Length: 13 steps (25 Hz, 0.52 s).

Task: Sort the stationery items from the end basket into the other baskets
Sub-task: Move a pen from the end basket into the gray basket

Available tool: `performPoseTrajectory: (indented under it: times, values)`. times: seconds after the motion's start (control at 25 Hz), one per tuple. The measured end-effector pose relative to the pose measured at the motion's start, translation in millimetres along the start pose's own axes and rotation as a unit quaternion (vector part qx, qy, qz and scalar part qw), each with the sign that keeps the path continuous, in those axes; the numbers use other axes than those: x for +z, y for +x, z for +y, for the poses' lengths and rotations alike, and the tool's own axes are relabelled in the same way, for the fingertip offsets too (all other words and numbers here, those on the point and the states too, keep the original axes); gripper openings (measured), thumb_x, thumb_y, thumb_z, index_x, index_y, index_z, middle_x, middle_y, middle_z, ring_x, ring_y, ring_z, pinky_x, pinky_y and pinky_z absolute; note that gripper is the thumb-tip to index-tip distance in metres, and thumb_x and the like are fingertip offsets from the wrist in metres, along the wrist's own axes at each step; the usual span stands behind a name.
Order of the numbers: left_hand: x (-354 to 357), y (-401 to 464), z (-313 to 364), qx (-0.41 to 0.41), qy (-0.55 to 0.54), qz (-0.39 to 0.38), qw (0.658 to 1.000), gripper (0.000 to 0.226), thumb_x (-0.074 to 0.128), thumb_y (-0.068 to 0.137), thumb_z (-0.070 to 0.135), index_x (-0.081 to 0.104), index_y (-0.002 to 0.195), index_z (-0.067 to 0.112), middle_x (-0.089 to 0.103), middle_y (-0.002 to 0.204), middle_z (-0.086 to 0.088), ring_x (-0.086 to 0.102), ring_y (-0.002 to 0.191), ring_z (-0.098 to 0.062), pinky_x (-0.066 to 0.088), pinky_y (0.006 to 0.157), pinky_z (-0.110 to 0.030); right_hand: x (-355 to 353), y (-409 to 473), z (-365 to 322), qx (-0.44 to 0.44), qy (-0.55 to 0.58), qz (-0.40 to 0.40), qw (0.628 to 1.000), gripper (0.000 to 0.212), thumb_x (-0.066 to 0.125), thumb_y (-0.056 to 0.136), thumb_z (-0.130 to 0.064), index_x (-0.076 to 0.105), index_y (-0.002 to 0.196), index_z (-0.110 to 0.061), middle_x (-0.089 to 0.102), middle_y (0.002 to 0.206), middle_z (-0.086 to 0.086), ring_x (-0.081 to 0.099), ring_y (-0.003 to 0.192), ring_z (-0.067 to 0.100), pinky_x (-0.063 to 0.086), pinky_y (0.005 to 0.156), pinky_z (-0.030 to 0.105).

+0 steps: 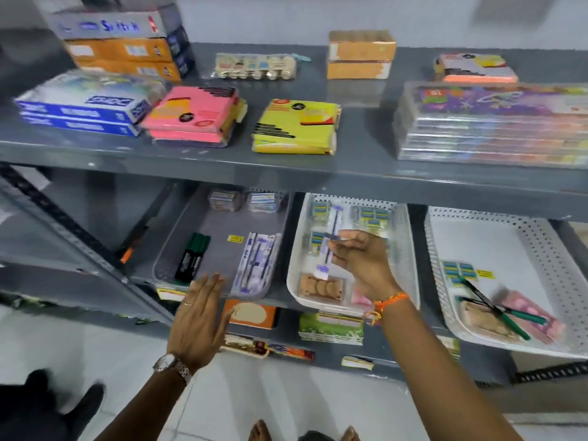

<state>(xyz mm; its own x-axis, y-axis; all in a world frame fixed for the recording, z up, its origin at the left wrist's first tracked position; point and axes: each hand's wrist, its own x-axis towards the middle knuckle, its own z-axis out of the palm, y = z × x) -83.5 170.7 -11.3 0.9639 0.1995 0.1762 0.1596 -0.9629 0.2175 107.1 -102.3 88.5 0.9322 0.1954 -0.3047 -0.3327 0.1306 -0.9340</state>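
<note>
Three baskets sit on the lower shelf. The grey basket (165,249) at left holds green markers (192,254), packaged pens (257,262) and small packs at the back. The middle white basket (294,281) holds blue-yellow packs (372,216), a wooden piece (321,286) and a pink item. The right white basket (541,237) holds green pens (506,313), blue packs and pink erasers. My right hand (362,259) hovers over the middle basket, pinching a packaged pen (324,259). My left hand (200,316) is flat with fingers apart at the grey basket's front edge, holding nothing.
The upper shelf (350,173) carries blue boxes (82,113), pink (194,116) and yellow (296,125) sticky-note packs, orange boxes and a stack of clear cases (490,128). More small boxes lie on the shelf below the baskets. My bare feet show on the white tiled floor.
</note>
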Motion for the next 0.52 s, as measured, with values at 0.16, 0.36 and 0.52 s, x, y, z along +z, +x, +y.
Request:
performPoseTrajectory:
  times: [0.16,0.36,0.52]
  values:
    - [-7.5,-10.4,-29.6,-0.086,-0.036,0.021,0.995,0.069,0.028,0.101,0.054,0.041,0.148,0.006,0.047,0.150,-0.017,0.040,0.142,-0.035,0.034,0.118,-0.048,110.6,9.2,19.2,0.072,-0.085,-0.116,0.987,0.022,0.066,0.084,0.012,0.062,0.088,-0.009,0.067,0.081,0.012,0.065,0.065,0.016,0.059,0.056,0.028]
    - [-1.8,-10.8,-30.6,-0.097,-0.070,0.027,0.992,0.064,0.032,0.101,0.050,0.037,0.150,0.009,0.042,0.153,-0.015,0.033,0.146,-0.031,0.029,0.120,-0.042,174.5,34.3,54.9,0.032,-0.283,-0.065,0.957,0.015,0.076,0.076,0.000,0.070,0.089,0.002,0.072,0.084,0.012,0.073,0.074,0.023,0.063,0.060,0.038]
    - [3.1,-9.1,-29.9,-0.097,-0.093,0.039,0.990,0.063,0.032,0.102,0.048,0.038,0.148,0.006,0.043,0.151,-0.017,0.033,0.146,-0.033,0.033,0.119,-0.048,184.6,34.5,58.8,-0.035,-0.474,-0.047,0.879,0.026,0.078,0.076,-0.006,0.069,0.100,-0.002,0.071,0.110,0.020,0.069,0.104,0.034,0.059,0.085,0.037]
